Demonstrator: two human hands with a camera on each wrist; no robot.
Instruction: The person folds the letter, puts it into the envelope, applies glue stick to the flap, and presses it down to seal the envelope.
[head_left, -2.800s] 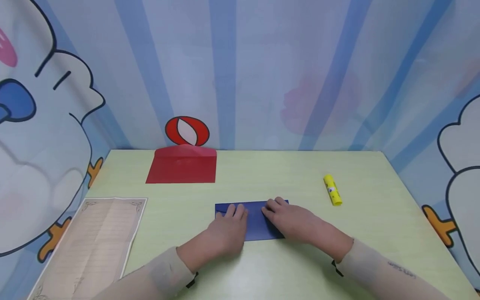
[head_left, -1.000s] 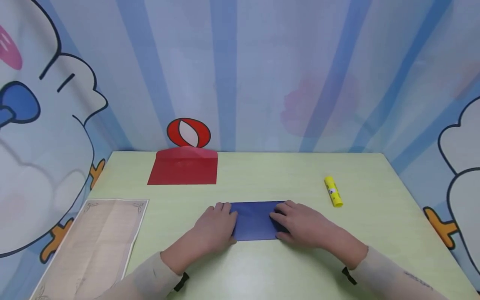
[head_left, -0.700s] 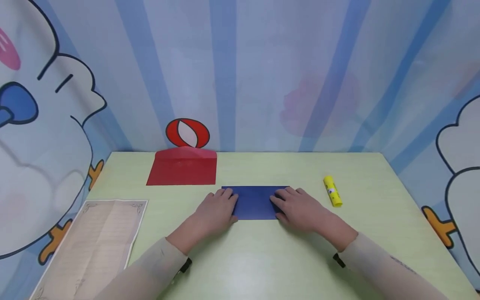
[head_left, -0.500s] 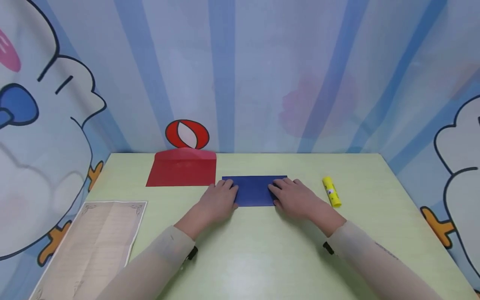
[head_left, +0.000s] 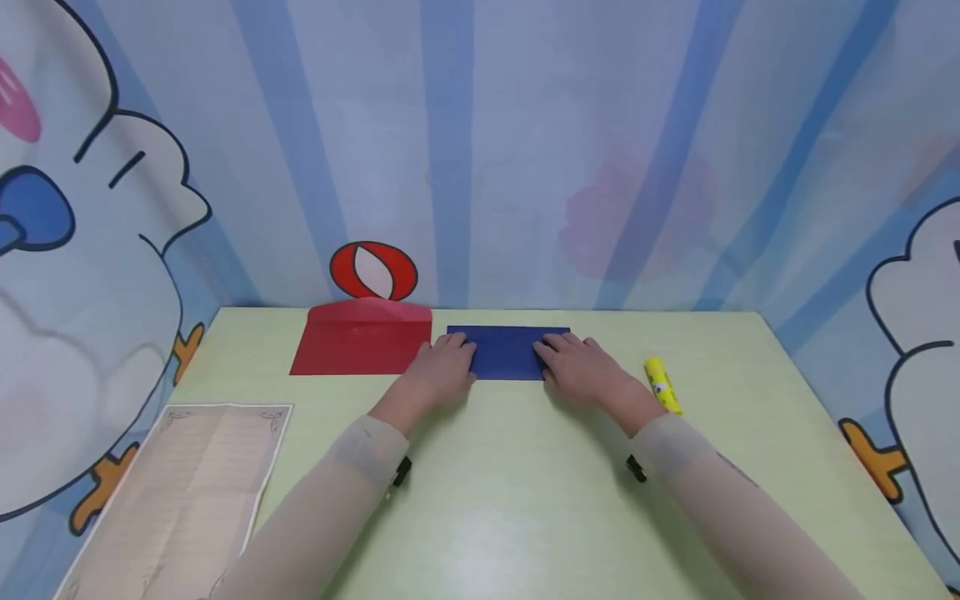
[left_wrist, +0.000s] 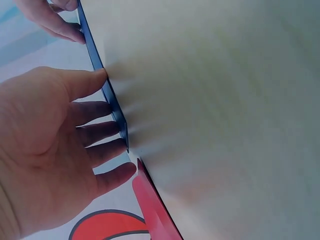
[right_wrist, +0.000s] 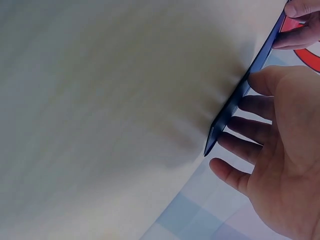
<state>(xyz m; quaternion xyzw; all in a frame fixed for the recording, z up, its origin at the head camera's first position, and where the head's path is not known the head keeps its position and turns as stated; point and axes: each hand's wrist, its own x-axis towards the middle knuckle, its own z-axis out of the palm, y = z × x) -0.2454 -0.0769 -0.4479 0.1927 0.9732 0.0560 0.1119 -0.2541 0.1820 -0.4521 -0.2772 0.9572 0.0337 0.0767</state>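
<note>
A blue envelope [head_left: 504,353] lies flat near the back edge of the table, just right of a red envelope [head_left: 358,343] whose flap is raised. My left hand [head_left: 441,368] rests on the blue envelope's left end, fingers extended. On its right end lies my right hand [head_left: 583,367], fingers also extended. Seen from the left wrist, the thumb and several fingertips touch the thin edge of the blue envelope [left_wrist: 114,106], and the little finger is close to the red envelope [left_wrist: 155,207]. The right wrist view has the right hand's straight fingertips against the blue envelope [right_wrist: 231,107].
A yellow glue stick [head_left: 662,385] lies by the right forearm, which partly covers it. At the left is a creased letter sheet [head_left: 180,492] with ornate corners. A cartoon-printed curtain [head_left: 517,150] rises behind the table [head_left: 510,500].
Both hands have slid the blue envelope from the middle of the table toward the back edge, level with the red envelope. Earlier the left hand shifted outward to its left end.
</note>
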